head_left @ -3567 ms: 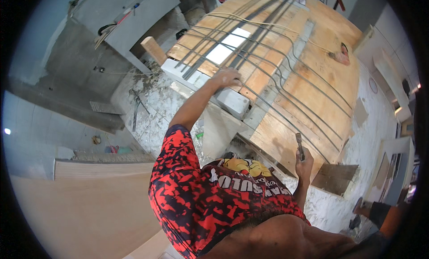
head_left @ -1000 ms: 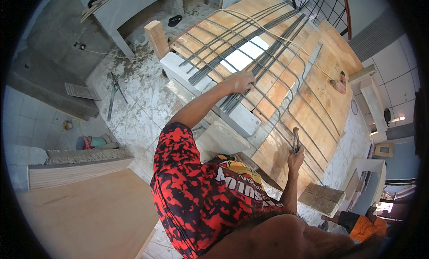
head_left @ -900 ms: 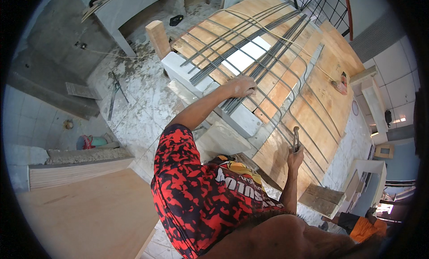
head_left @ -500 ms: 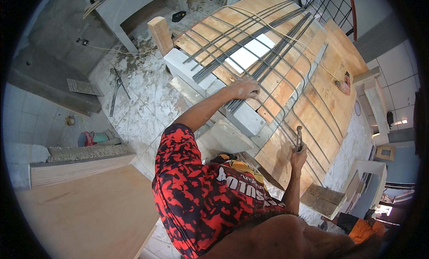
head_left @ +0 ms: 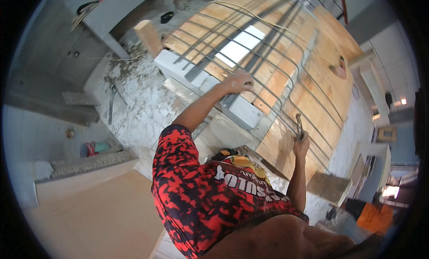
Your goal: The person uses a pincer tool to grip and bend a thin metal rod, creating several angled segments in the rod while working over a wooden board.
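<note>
My left hand [head_left: 238, 82] is closed around a steel bar at the near left side of a grid of bent rebar [head_left: 267, 90]. The bars lie over plywood [head_left: 319, 100]. Low on the right of the grid, my right hand [head_left: 301, 144] grips what look like metal pincers [head_left: 299, 123], their head pointing up and away from me. The pincers are right beside the bars; whether they touch one I cannot tell. Under the grid lie bundles of straight rebar [head_left: 204, 67] and a white rectangular panel [head_left: 240, 46]. Both palms are hidden.
Pale blocks [head_left: 241, 112] line the near edge of the plywood. A wooden post [head_left: 149, 38] stands at its left corner. A thin cable [head_left: 254, 14] runs across the bars to a red power tool [head_left: 339, 69]. Part of a person in orange [head_left: 374, 216] shows at lower right.
The view has shifted slightly and is somewhat blurred. Both hands keep nearly the same places on and beside the bars, with the pincers still in my right hand.
</note>
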Action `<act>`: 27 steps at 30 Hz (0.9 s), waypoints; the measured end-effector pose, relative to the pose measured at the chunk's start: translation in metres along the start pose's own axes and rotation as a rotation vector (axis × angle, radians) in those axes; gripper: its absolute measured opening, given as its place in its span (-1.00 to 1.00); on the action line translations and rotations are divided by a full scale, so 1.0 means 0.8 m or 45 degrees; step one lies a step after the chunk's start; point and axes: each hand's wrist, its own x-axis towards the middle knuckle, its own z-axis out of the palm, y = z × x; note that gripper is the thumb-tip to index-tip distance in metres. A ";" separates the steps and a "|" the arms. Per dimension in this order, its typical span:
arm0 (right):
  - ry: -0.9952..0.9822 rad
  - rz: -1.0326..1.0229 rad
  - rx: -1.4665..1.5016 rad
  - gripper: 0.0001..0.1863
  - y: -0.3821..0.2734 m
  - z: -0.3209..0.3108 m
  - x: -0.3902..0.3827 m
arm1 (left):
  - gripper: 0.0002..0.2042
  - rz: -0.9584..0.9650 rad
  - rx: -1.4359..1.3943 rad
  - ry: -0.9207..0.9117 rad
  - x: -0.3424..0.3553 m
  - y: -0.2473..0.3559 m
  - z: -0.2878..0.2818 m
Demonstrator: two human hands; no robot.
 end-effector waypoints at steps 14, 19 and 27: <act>-0.018 0.061 -0.061 -0.70 0.014 0.006 0.004 | -0.74 0.198 0.077 -0.219 0.038 0.070 0.041; -0.034 0.122 -0.023 -0.72 0.013 0.003 0.005 | -0.76 0.335 0.195 -0.341 0.063 0.093 0.084; 0.012 0.111 -0.012 -0.74 0.015 0.005 0.006 | -0.77 0.401 0.200 -0.487 0.076 0.101 0.101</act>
